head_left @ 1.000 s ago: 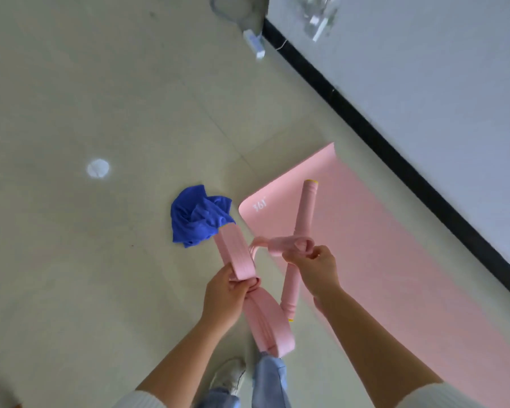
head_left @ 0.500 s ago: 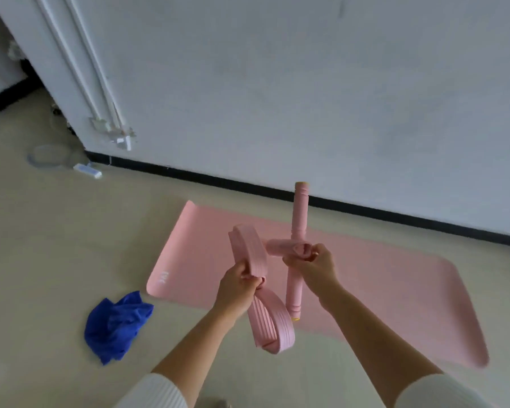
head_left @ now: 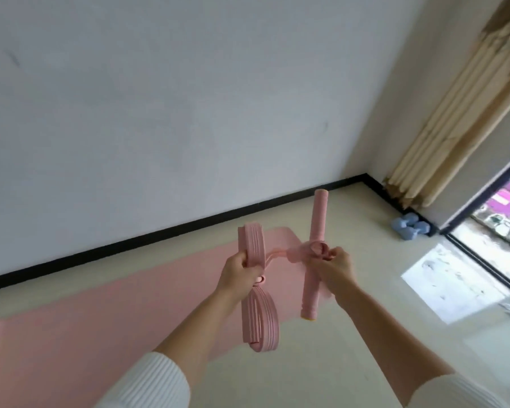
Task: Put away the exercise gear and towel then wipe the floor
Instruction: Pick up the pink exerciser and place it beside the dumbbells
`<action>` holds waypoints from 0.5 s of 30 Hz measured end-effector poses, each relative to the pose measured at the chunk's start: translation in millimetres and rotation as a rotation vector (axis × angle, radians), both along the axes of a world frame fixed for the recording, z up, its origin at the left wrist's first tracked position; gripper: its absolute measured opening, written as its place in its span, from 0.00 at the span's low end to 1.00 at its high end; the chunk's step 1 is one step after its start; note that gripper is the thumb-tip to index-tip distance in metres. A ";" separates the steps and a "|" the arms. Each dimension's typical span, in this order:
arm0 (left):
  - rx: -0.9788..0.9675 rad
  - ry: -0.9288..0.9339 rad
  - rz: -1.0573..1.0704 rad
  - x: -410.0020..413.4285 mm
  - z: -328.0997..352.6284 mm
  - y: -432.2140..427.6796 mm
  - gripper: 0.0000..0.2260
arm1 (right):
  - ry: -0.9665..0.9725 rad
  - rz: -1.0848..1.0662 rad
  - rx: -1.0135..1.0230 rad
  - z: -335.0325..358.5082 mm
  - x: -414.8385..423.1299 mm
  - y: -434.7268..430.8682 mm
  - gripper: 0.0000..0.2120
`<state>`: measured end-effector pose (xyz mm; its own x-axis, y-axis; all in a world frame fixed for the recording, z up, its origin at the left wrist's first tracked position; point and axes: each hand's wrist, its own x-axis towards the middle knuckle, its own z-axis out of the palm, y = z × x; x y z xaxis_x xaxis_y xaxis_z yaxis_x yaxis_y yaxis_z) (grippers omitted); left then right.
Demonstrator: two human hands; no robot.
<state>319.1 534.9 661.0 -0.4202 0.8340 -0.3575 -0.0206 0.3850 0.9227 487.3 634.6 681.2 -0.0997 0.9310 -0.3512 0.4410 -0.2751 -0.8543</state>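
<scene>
While the pink yoga mat (head_left: 86, 319) lies flat below, your left hand (head_left: 237, 273) curls round the pink ribbed strap loops (head_left: 259, 319); your right hand (head_left: 334, 267) pinches the upright pink foam bar (head_left: 320, 219) at its middle.

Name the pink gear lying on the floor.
The pink mat, flat by the wall; the left hand holds the strap loops, the right hand the bar.

Clothing visible: a white ribbed knit left sleeve (head_left: 147, 381) and a matching white ribbed right sleeve (head_left: 457, 393), both stopping partway up the forearm, with bare left hand (head_left: 239, 272) and right hand (head_left: 336, 267) beyond.
</scene>
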 end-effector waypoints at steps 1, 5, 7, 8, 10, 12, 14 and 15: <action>-0.003 -0.034 -0.019 21.4 3.7 25.1 0.08 | -0.004 -0.023 0.001 2.8 28.0 21.2 0.17; -0.011 -0.017 -0.116 97.8 18.3 122.2 0.10 | -0.013 -0.115 0.006 12.1 124.9 93.9 0.17; 0.000 -0.014 -0.182 129.9 23.4 167.8 0.12 | -0.016 -0.160 0.017 13.2 161.8 124.2 0.16; 0.001 -0.003 -0.220 144.2 24.5 190.6 0.13 | -0.020 -0.183 0.020 12.2 177.8 139.3 0.15; 0.000 0.018 -0.277 168.9 24.7 235.2 0.15 | -0.033 -0.228 0.022 8.1 204.5 169.6 0.16; -0.005 0.033 -0.331 189.5 20.2 281.9 0.16 | -0.040 -0.271 0.023 1.6 225.7 203.4 0.16; -0.020 0.052 -0.382 207.6 13.2 331.5 0.18 | -0.049 -0.314 0.023 -5.0 242.6 241.3 0.16; -0.022 0.053 -0.397 215.9 10.1 358.0 0.18 | -0.054 -0.334 0.024 -7.4 250.0 262.7 0.16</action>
